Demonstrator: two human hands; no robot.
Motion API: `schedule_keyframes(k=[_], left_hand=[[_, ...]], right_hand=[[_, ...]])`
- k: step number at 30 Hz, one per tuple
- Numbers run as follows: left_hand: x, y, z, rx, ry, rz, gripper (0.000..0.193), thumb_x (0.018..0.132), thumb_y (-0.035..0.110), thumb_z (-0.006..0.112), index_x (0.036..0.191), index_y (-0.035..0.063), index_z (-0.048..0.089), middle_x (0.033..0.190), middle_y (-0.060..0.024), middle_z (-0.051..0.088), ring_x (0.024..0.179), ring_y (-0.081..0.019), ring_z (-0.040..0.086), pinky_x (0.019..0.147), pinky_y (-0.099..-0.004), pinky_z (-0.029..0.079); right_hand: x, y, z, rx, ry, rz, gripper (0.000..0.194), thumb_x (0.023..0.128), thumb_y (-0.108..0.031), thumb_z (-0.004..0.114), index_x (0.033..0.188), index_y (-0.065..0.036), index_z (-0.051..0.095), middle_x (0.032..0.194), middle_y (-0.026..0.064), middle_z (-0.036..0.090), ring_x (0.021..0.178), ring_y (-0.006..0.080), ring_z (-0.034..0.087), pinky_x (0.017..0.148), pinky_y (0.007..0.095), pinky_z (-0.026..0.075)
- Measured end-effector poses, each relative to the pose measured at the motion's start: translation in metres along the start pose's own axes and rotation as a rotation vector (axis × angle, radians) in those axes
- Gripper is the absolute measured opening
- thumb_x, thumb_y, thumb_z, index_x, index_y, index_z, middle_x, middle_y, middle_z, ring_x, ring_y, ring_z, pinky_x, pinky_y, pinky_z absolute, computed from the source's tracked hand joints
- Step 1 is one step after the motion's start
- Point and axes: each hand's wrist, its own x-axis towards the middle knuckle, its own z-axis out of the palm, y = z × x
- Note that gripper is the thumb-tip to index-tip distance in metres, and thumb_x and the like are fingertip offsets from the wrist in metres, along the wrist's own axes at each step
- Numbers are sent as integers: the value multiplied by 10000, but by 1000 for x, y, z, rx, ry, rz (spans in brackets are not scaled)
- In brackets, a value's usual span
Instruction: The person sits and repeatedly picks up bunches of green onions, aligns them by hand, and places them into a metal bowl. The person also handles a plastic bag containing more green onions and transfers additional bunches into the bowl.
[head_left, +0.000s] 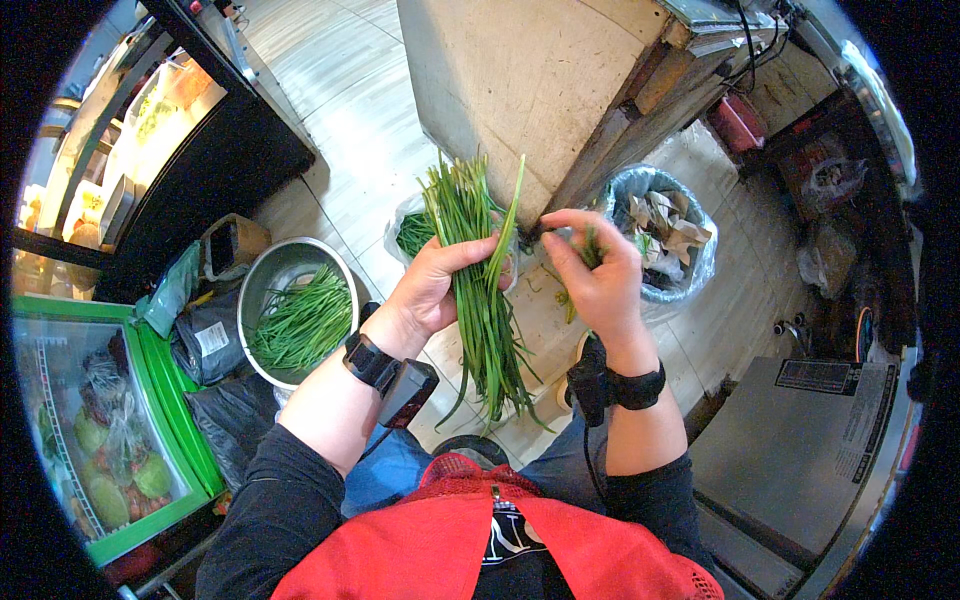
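A thick bundle of garlic chives (480, 330) is gripped in my left hand (442, 281), its cut ends pointing away from me and its leaf tips hanging towards my knees. One pale, broader leaf slants across the bundle by my thumb. To the right of it, apart from the bundle, my right hand (600, 277) is curled around a few green scraps (590, 249); its thumb and forefinger are close together. Left of my left forearm, a steel bowl (244, 315) holds more cut chives (307, 319). Behind the bundle, a clear plastic bag (394, 238) with chives is partly hidden.
A bin with a plastic liner (705, 259) holds paper and scraps at right. Ahead stands a wooden cabinet (517, 82). A green-framed glass-topped chest (161, 420) and black bags (232, 420) are at left, a grey metal unit (795, 442) at right. Stray leaves lie on the tiled floor (352, 142).
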Motion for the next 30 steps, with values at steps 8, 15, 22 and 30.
schedule_keyframes(k=[8,15,22,30], left_hand=[[2,-8,4,353,44,92,297,755,25,665,1034,28,563,873,-57,618,771,-164,604,704,-320,510],[2,-13,6,333,25,137,238,740,-7,655,958,26,566,863,-30,606,790,-138,588,741,-268,478],[3,-11,2,213,54,75,190,764,17,660,926,16,560,794,-64,601,672,-172,598,630,-294,505],[1,-8,2,197,58,120,188,775,36,664,933,18,564,805,-64,608,691,-169,605,635,-300,513]], right_hand=[[6,4,6,431,98,331,138,839,-143,644,849,-7,630,749,-25,601,665,49,514,602,207,423],[6,7,4,565,48,438,171,884,-204,590,834,-49,640,608,-63,523,513,17,429,462,178,328],[7,9,8,739,240,390,265,911,-242,555,689,-100,531,538,-53,448,466,33,385,444,186,305],[10,5,1,747,-3,677,282,807,-160,684,671,-94,447,540,-58,382,377,29,298,339,187,202]])
